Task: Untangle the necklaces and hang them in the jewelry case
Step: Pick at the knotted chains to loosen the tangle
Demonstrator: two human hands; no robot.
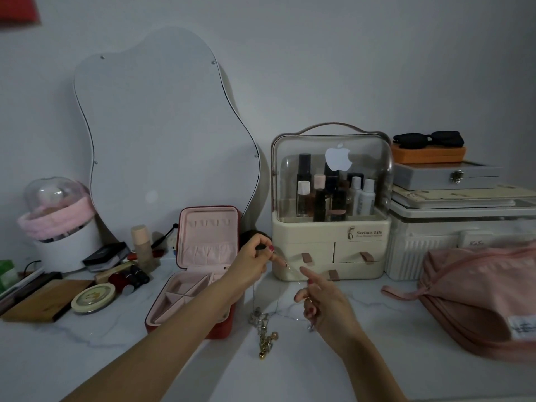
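Pinching a thin chain [285,264] between thumb and forefinger, the left hand [255,264] is raised above the marble tabletop [290,381], its other fingers curled. The right hand [324,300] sits just to the right and a little lower, forefinger stretched out toward the left fingertips and the rest curled; a fine strand runs by those fingers, but whether they grip it cannot be told. Below and between both sets of fingers, a tangle of necklaces [264,329] lies on the tabletop, with silver pieces and gold beads, a chain rising from it toward the left fingers. Left of the left hand the jewelry case [200,271] stands open, pink-lined, its lid upright with a row of hooks. Behind the fingers stands a cream cosmetics organizer [330,221] whose front reads "Serious Life"; a white apple logo shows on its clear cover. To the right of the right fingers lies a pink pouch [478,297] with a small label too blurred to read.
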